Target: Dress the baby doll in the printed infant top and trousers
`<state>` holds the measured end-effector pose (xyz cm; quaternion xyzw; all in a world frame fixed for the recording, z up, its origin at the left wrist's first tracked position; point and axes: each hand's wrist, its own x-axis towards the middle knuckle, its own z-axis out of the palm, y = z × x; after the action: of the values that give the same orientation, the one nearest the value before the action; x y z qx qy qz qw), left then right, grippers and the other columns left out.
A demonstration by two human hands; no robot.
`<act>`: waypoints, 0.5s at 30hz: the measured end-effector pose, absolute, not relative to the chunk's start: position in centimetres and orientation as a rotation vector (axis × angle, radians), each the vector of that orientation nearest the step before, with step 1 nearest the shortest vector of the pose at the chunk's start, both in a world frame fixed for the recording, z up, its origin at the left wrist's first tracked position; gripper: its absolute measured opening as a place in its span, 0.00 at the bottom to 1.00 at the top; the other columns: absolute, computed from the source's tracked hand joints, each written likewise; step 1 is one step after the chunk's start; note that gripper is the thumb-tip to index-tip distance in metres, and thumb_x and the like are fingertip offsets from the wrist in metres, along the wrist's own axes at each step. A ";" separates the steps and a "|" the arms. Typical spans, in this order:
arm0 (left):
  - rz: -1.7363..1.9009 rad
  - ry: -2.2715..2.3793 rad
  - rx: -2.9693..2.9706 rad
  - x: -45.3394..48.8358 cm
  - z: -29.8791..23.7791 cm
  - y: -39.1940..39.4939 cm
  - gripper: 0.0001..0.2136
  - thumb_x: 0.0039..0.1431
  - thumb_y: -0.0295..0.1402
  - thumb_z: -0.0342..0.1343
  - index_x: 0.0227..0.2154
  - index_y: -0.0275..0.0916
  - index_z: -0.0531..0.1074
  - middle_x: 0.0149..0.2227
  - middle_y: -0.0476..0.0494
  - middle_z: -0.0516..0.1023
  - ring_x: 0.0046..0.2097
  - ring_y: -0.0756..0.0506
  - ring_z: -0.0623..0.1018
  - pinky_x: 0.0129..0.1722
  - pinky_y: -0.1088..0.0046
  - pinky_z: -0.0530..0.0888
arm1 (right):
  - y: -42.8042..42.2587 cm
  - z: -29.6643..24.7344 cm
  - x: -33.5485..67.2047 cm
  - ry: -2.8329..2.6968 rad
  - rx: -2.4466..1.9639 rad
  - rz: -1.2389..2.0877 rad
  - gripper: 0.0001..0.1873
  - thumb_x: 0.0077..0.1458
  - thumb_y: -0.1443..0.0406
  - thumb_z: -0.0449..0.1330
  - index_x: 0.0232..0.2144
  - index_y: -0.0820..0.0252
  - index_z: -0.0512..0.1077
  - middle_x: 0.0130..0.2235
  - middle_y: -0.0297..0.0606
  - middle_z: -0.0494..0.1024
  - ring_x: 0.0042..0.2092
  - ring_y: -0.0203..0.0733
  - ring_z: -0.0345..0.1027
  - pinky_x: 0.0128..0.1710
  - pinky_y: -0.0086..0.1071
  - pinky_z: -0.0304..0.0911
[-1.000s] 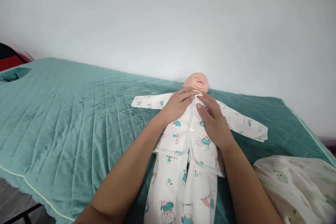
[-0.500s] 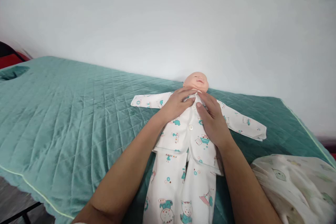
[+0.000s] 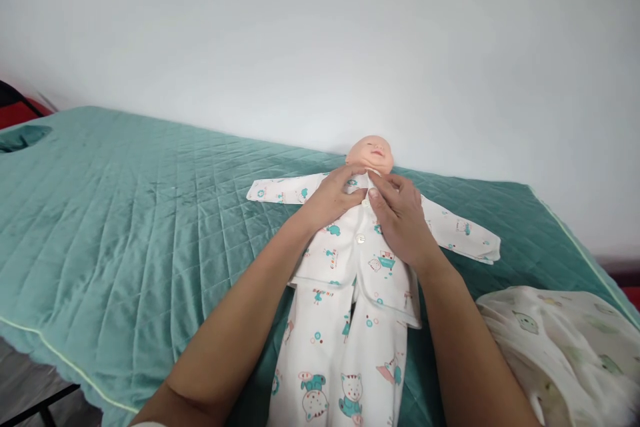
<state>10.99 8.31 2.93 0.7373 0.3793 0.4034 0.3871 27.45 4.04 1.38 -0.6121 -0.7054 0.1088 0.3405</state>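
Observation:
A baby doll (image 3: 371,153) lies on its back, dressed in a white printed jacket (image 3: 330,260) and matching trousers (image 3: 313,347). Both sleeves stretch out to the sides. My left hand (image 3: 337,192) pinches the jacket's front edge just below the doll's chin. From the other side, my right hand (image 3: 399,213) grips the opposite front edge, thumb and fingertips close to the collar. A button (image 3: 361,239) shows at mid-chest, and another sits beside my thumbs. What exactly lies between my fingertips is partly hidden.
A green quilted cover (image 3: 150,233) spreads over the bed under the doll. Crumpled white printed cloth (image 3: 565,340) lies at the right near my forearm. Behind the bed stands a white wall (image 3: 320,53). Something red and black (image 3: 20,107) shows at the far left.
My right hand's fingers have bent inward from lying flatter on the chest and now pinch at the collar edge. My left hand stays nearly in place. The view has shifted slightly.

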 end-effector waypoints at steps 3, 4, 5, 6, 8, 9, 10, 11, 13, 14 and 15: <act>1.036 0.989 1.838 11.1 2.9 8.2 0.14 0.61 0.29 0.56 0.49 0.39 0.72 0.59 0.41 0.75 0.60 0.43 0.73 0.63 0.66 0.66 | 4.4 1.5 27.6 -1.811 -1.617 0.283 0.28 0.66 0.46 0.46 0.62 0.41 0.68 0.59 0.45 0.65 0.60 0.60 0.57 0.61 0.61 0.53; 1.038 0.995 1.837 11.1 2.8 8.2 0.13 0.61 0.29 0.56 0.49 0.39 0.72 0.58 0.41 0.75 0.60 0.44 0.73 0.63 0.66 0.66 | 4.5 1.5 27.6 -1.806 -1.613 0.283 0.27 0.65 0.47 0.47 0.61 0.41 0.69 0.58 0.45 0.65 0.60 0.59 0.58 0.61 0.61 0.53; 1.041 0.995 1.842 11.1 2.8 8.2 0.12 0.61 0.29 0.56 0.48 0.40 0.73 0.58 0.42 0.75 0.60 0.44 0.73 0.63 0.66 0.66 | 4.6 1.5 27.6 -1.797 -1.604 0.283 0.26 0.65 0.48 0.48 0.60 0.41 0.70 0.58 0.45 0.66 0.59 0.59 0.58 0.61 0.61 0.53; 1.047 0.991 1.855 11.1 2.8 8.2 0.12 0.61 0.29 0.57 0.47 0.40 0.73 0.58 0.42 0.75 0.60 0.44 0.73 0.63 0.66 0.66 | 4.7 1.5 27.6 -1.779 -1.593 0.285 0.24 0.65 0.48 0.49 0.58 0.42 0.71 0.57 0.44 0.67 0.59 0.58 0.59 0.61 0.60 0.53; 1.061 0.972 1.889 11.1 2.7 8.3 0.10 0.61 0.29 0.57 0.45 0.40 0.75 0.58 0.42 0.75 0.61 0.44 0.73 0.64 0.66 0.64 | 4.7 1.5 27.6 -1.729 -1.562 0.290 0.21 0.65 0.50 0.51 0.55 0.44 0.74 0.55 0.43 0.69 0.58 0.57 0.60 0.61 0.59 0.52; 1.068 0.961 1.904 11.1 2.6 8.3 0.09 0.61 0.29 0.57 0.44 0.40 0.76 0.58 0.42 0.75 0.61 0.44 0.73 0.65 0.65 0.64 | 4.7 1.4 27.5 -1.703 -1.539 0.288 0.20 0.64 0.51 0.52 0.53 0.45 0.74 0.54 0.43 0.71 0.58 0.55 0.61 0.61 0.58 0.52; 1.072 0.955 1.915 11.1 2.5 8.4 0.09 0.61 0.29 0.57 0.43 0.41 0.76 0.59 0.42 0.75 0.61 0.44 0.72 0.65 0.65 0.64 | 4.7 1.4 27.4 -1.681 -1.513 0.281 0.18 0.64 0.52 0.53 0.51 0.46 0.75 0.53 0.42 0.72 0.57 0.54 0.62 0.62 0.56 0.52; 1.073 0.955 1.920 11.1 2.5 8.4 0.09 0.61 0.29 0.57 0.43 0.41 0.77 0.59 0.42 0.75 0.62 0.44 0.72 0.65 0.65 0.64 | 4.6 1.3 27.4 -1.664 -1.487 0.272 0.17 0.64 0.53 0.53 0.49 0.47 0.75 0.52 0.41 0.73 0.57 0.53 0.63 0.62 0.55 0.53; 1.070 0.970 1.912 11.0 2.4 8.5 0.09 0.61 0.29 0.57 0.43 0.42 0.78 0.60 0.42 0.74 0.62 0.44 0.72 0.65 0.64 0.65 | 4.5 1.3 27.3 -1.650 -1.444 0.252 0.14 0.64 0.55 0.54 0.46 0.49 0.75 0.51 0.40 0.74 0.56 0.51 0.64 0.61 0.52 0.54; 1.068 0.977 1.907 11.0 2.4 8.5 0.10 0.61 0.29 0.57 0.43 0.42 0.78 0.60 0.42 0.74 0.61 0.44 0.73 0.65 0.64 0.65 | 4.4 1.3 27.3 -1.649 -1.428 0.239 0.14 0.64 0.56 0.54 0.45 0.50 0.76 0.50 0.40 0.75 0.56 0.51 0.65 0.60 0.51 0.55; 1.066 0.982 1.902 11.0 2.4 8.5 0.10 0.61 0.29 0.57 0.43 0.42 0.78 0.60 0.43 0.74 0.61 0.44 0.73 0.65 0.64 0.65 | 4.4 1.3 27.2 -1.651 -1.419 0.229 0.13 0.64 0.57 0.54 0.44 0.51 0.75 0.50 0.40 0.75 0.55 0.51 0.65 0.60 0.51 0.56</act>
<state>11.02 8.52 2.43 0.7401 0.3823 0.4146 0.3662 27.23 4.37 1.32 -0.5759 -0.6703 0.0929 0.4586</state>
